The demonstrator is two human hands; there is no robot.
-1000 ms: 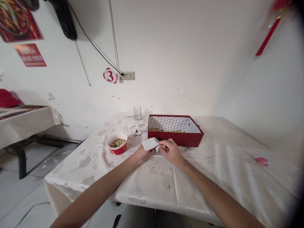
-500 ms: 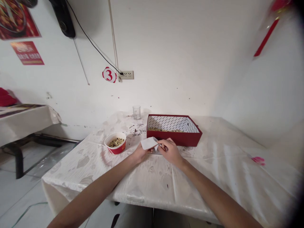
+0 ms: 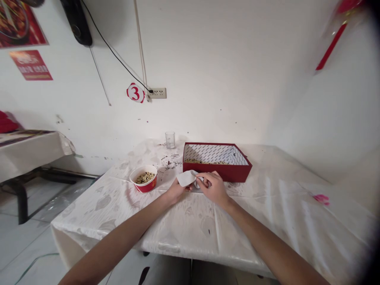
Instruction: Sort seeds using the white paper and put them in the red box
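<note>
A small sheet of thin white paper (image 3: 186, 179) is held between my two hands, just in front of the red box. My left hand (image 3: 177, 191) grips it from below and the left, its fingers partly hidden under the paper. With thumb and fingertips, my right hand (image 3: 213, 187) pinches the paper's right side, which is bent and crumpled. The open dark-red box (image 3: 218, 173) has a white patterned lining and a layer of mixed pale and dark grains or beans inside. To the left, a red and white paper bowl (image 3: 146, 187) holds similar pale and dark beans.
A clear glass (image 3: 170, 140) stands near the wall, with dark bits (image 3: 170, 164) scattered in front of it. A patterned plastic cloth (image 3: 178, 229) covers the table. A power socket (image 3: 158, 93) is on the wall, and another table (image 3: 35, 150) stands at left.
The paper between my hands has bent and curled more, mainly on its right side under my right fingers. Both hands stay nearly in place; the view has shifted slightly.
</note>
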